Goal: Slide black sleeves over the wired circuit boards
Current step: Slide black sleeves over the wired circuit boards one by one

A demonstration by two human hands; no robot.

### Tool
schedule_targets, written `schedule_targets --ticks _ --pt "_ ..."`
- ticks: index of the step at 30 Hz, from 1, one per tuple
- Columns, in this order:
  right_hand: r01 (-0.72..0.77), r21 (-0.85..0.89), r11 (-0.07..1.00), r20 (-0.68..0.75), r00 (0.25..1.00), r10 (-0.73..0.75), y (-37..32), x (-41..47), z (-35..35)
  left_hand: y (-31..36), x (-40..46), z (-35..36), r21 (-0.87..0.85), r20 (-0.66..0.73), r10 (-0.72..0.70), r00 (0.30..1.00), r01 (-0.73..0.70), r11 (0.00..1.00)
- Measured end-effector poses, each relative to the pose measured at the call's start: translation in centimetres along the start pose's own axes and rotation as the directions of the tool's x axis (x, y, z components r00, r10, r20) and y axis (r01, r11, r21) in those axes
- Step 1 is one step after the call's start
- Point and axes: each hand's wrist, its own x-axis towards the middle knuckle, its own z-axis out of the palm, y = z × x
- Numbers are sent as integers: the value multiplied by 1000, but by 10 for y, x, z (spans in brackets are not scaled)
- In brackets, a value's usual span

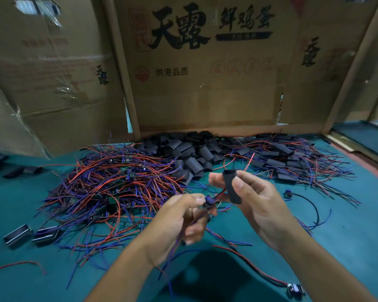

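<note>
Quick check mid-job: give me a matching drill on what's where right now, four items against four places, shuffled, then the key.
Items:
1. black sleeve
2. wired circuit board
3. pile of empty sleeves
4. tangle of red and blue wires

Places:
A. heaped at the foot of the cardboard wall
B. pinched in the left hand
C. spread on the green table, left of the hands
D. held upright in the right hand

Pairs: 1-D, 2-B, 3-A, 4-C
</note>
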Motion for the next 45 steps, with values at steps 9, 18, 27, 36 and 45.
schedule_targets --ticks 9,18,27,36,45 --pt "-13 -59 998 22 1000 15 11 -2 8 1 1 -8 335 -97 152 984 -112 936" --pt "6 -79 997 -37 999 -9 9 1 0 10 -3 -17 369 -169 191 967 -117 922" --pt "38 -241 970 14 999 -36 14 -7 14 25 -14 -39 530 -136 224 965 -120 839" --pt "153 -445 882 -42 981 -191 -4 4 -28 35 -20 -49 562 -199 299 933 -141 815" --pt "211 -874 437 84 953 -292 -2 5 -45 35 -20 -46 578 -140 308 941 -175 797"
